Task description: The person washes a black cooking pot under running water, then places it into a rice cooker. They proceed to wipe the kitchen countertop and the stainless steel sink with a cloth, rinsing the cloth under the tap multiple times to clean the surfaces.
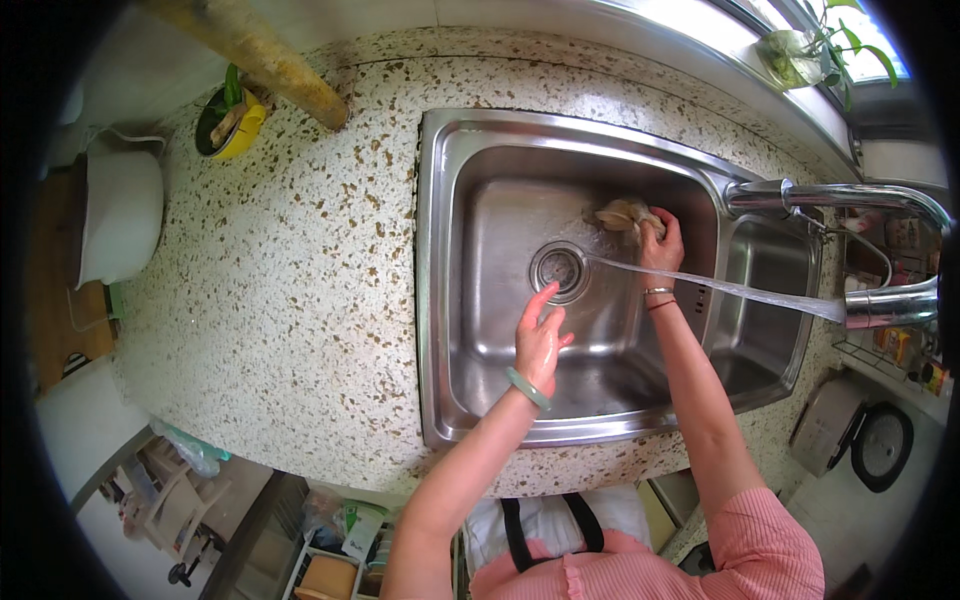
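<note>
In the large basin of a steel sink (480,325), my right hand (662,248) has its fingers closed on a crumpled, wet-looking beige cloth (622,215) near the far right of the basin. My left hand (541,345) hovers just on the near side of the round drain (559,270), fingers apart and nothing in them. It looks wet and wears a pale green bangle at the wrist. From the chrome faucet (890,303) on the right, a stream of water (730,288) runs leftward, passing over my right wrist area and landing near the drain.
A smaller basin (765,260) adjoins on the right. The speckled countertop (290,300) spreads to the left, with a yellow pot (240,135) holding a plant, a thick wooden pole (290,75) and a white container (122,215). A potted plant (800,55) stands by the window.
</note>
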Demonstrator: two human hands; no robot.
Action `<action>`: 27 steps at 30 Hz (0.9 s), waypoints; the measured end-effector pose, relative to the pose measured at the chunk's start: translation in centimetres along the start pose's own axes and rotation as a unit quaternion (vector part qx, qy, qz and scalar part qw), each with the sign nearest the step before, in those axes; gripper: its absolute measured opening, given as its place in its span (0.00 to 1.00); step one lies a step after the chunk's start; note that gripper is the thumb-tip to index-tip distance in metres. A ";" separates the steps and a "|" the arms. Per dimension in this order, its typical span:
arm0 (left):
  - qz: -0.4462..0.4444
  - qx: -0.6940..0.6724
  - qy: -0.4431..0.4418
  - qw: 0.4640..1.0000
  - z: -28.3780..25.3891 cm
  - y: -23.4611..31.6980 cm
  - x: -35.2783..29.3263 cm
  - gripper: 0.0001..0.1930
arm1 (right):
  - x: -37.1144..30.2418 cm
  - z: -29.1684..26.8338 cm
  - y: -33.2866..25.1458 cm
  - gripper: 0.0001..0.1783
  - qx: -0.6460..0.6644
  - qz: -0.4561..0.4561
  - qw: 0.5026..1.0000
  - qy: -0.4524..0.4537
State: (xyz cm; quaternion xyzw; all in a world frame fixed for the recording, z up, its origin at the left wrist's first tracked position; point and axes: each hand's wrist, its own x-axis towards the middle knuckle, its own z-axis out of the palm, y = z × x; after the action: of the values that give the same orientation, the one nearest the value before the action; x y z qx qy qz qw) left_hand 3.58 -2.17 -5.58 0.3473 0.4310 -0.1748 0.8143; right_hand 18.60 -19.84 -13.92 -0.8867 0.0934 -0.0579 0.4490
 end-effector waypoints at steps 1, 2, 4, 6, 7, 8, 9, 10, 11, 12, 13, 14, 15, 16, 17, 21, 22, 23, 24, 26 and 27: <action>-0.004 0.007 -0.014 1.000 0.5 0.0 -0.3 0.22 | 0.4 0.4 2.1 0.15 -0.050 -0.048 0.997 0.030; -0.009 0.015 -0.027 0.999 0.9 0.1 -0.5 0.22 | 0.3 1.2 4.4 0.17 -0.106 -0.060 0.993 0.000; -0.003 0.020 -0.028 0.999 0.4 0.2 -0.7 0.21 | -1.8 4.6 4.2 0.21 -0.205 -0.109 0.973 -0.005; 0.010 0.027 -0.029 0.999 -0.4 0.3 -0.7 0.21 | -2.5 8.4 4.0 0.27 -0.141 -0.156 0.978 -0.019; 0.005 0.016 -0.016 1.000 -0.8 0.8 -1.0 0.21 | -3.3 10.1 2.3 0.29 -0.115 -0.164 0.976 -0.088; 0.005 0.017 -0.015 1.000 -1.1 0.9 -1.0 0.21 | -4.2 12.0 1.4 0.30 -0.111 -0.233 0.963 -0.078; 0.009 0.013 -0.008 1.000 -1.7 1.0 -0.9 0.21 | -5.3 13.5 -1.2 0.28 -0.074 -0.239 0.964 -0.088; 0.012 0.016 -0.008 1.000 -1.7 1.1 -0.8 0.21 | -5.7 14.4 -2.6 0.27 -0.069 -0.223 0.966 -0.108; 0.012 0.018 -0.010 1.000 -1.6 1.2 -0.9 0.21 | -5.8 15.4 -3.2 0.27 -0.042 -0.215 0.967 -0.131; 0.020 0.019 -0.004 1.000 -1.7 1.2 -1.0 0.21 | -5.9 16.1 -4.1 0.27 -0.026 -0.231 0.958 -0.166; 0.027 0.021 -0.002 0.999 -1.4 1.3 -1.1 0.21 | -6.0 16.8 -4.3 0.26 -0.013 -0.255 0.945 -0.202; 0.034 0.024 0.000 0.999 -1.2 1.2 -1.2 0.21 | -6.1 17.1 -4.3 0.26 0.000 -0.277 0.931 -0.237; 0.035 0.025 0.009 0.999 -1.3 1.1 -1.4 0.20 | -6.6 16.9 -4.5 0.19 -0.014 -0.277 0.922 -0.270; 0.041 0.028 0.014 0.999 -1.4 1.2 -1.5 0.20 | -7.1 16.4 -3.8 0.15 -0.017 -0.298 0.901 -0.315; 0.046 0.032 0.018 0.998 -1.4 1.2 -1.6 0.20 | -8.0 15.3 -2.7 0.12 -0.020 -0.318 0.878 -0.358; -0.017 0.002 0.029 0.999 -2.7 -0.5 -2.1 0.20 | -13.4 9.5 0.5 0.09 -0.060 -0.325 0.763 -0.555; -0.011 0.020 0.030 0.999 -2.4 -0.7 -2.6 0.20 | -13.9 7.7 0.4 0.09 -0.054 -0.300 0.759 -0.575; -0.004 0.039 0.031 0.999 -1.9 -0.8 -3.1 0.20 | -13.4 6.4 0.3 0.09 -0.082 -0.297 0.742 -0.595; 0.003 0.061 0.029 0.998 -1.5 -0.6 -3.6 0.20 | -12.8 5.0 0.3 0.09 -0.111 -0.293 0.728 -0.610; 0.003 0.067 0.017 0.998 -1.2 0.0 -4.3 0.19 | -11.2 2.4 1.0 0.08 -0.069 -0.283 0.782 -0.551; 0.006 0.067 0.018 0.998 -1.2 0.3 -4.6 0.19 | -9.8 0.9 0.9 0.06 0.002 -0.275 0.840 -0.468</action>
State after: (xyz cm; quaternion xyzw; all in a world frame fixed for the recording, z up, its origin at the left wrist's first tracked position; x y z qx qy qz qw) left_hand 0.46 -1.18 -2.09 0.4066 0.4311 -0.1923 0.7822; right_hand 9.12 -17.53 -15.32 -0.7968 -0.3751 0.2424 0.4071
